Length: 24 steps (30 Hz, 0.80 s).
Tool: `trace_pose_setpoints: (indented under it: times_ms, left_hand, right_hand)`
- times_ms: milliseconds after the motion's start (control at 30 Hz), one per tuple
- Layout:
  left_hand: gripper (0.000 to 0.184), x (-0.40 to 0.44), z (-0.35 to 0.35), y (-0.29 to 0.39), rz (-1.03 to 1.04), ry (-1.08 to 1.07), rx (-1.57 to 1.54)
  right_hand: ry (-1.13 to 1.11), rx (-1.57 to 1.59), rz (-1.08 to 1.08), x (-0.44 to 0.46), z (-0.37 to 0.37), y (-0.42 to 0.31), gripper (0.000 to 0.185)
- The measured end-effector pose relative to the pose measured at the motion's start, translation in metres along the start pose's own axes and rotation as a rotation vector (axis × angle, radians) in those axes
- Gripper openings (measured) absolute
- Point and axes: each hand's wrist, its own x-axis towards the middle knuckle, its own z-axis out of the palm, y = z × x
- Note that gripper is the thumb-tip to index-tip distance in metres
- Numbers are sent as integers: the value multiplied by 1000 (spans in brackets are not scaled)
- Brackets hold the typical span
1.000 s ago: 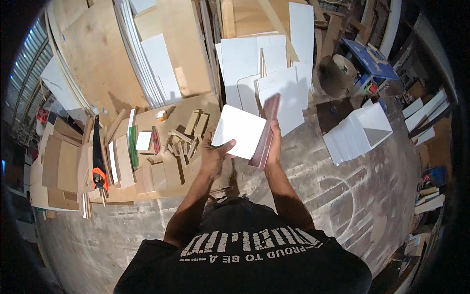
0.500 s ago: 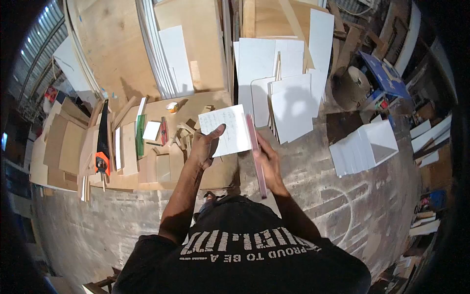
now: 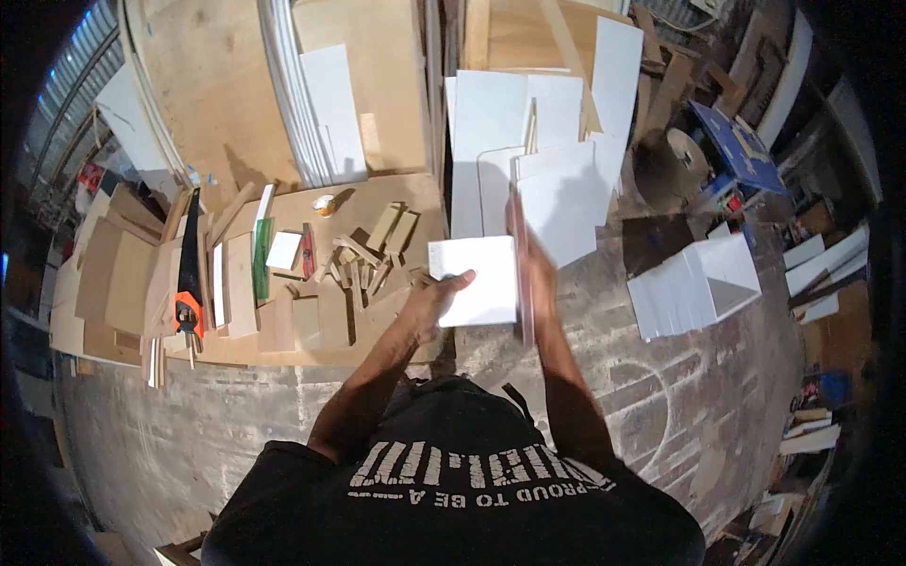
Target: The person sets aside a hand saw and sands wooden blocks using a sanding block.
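A square white panel [image 3: 479, 283] is gripped by my left hand [image 3: 436, 307], its thumb lying across the near face. Along the panel's right edge stands a long reddish-brown bar [image 3: 520, 274], blurred by motion. My right hand [image 3: 542, 292] is wrapped round this bar from the right, its fingers smeared. Bar and panel edge look very close; whether they touch is hard to tell.
On the wooden bench [image 3: 283, 357] lie small wood blocks [image 3: 385, 226], a handsaw with an orange handle [image 3: 189, 311], a green strip [image 3: 261, 259] and a red tool [image 3: 308, 251]. White boards [image 3: 557, 198] lean behind; a white box-like piece [image 3: 694, 288] stands right.
The white panel has turned and moved right, its pencil-marked face no longer clearly visible. My right hand and the bar have shifted up and right along the panel's edge.
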Motion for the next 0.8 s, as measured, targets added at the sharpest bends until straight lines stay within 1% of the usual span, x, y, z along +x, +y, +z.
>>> trace_pose_setpoints:
  times_ms: [33, 67, 100, 133, 167, 200, 267, 300, 333, 400, 467, 533, 567, 667, 700, 767, 800]
  left_hand:
    - [40, -5, 4, -6, 1, -90, 58]
    - [39, -5, 7, -12, -5, -55, 60]
    - [38, -3, 5, -16, -14, -16, 69]
    - [37, 0, 6, -9, -9, 21, 82]
    - [39, 2, 7, 2, 0, 56, -210]
    - [38, 7, 2, 14, 27, 21, -382]
    - [37, 19, -12, 23, 93, 47, -473]
    - [27, 41, -26, 1, 247, 155, -489]
    - [28, 35, -21, 1, 254, 166, -395]
    - [30, 22, -4, 2, 267, 158, -197]
    - [31, 7, -10, 3, 97, 53, -68]
    - [31, -18, 9, 28, 57, 74, 72]
    - [31, -23, 6, 29, 85, 46, 115]
    - [35, -30, -3, 39, 46, -38, 104]
    - [39, -30, -7, 45, -27, -84, 80]
    - [40, -27, -2, 52, 39, -25, 120]
    - [40, -23, -3, 48, 76, -12, 60]
  right_hand:
    - [-8, 12, -25, 31, -8, -5, 67]
    - [21, 9, -154, 52, -14, -10, 70]
    - [70, 68, -92, 60, -12, -32, 74]
    - [97, 129, -45, 65, -18, -32, 80]
    - [121, 320, 7, 64, -24, -31, 82]
    - [133, 503, 59, 59, -29, -29, 83]
    - [66, 564, 31, 25, -32, -6, 87]
    - [93, 556, 1, 9, -20, 17, 83]
    - [132, 553, -30, -2, -2, 33, 79]
    - [95, 535, -90, -4, 16, 36, 77]
    - [60, 473, -118, -5, 15, 35, 76]
    - [12, 376, -133, 4, 13, 15, 74]
    - [9, 352, -167, 1, 12, 2, 72]
    - [-30, 209, -180, 4, 14, 2, 71]
    - [-73, 273, -185, 6, 15, 2, 71]
    - [-80, 249, -149, 7, 20, 2, 70]
    - [-85, 238, -128, 6, 24, 1, 69]
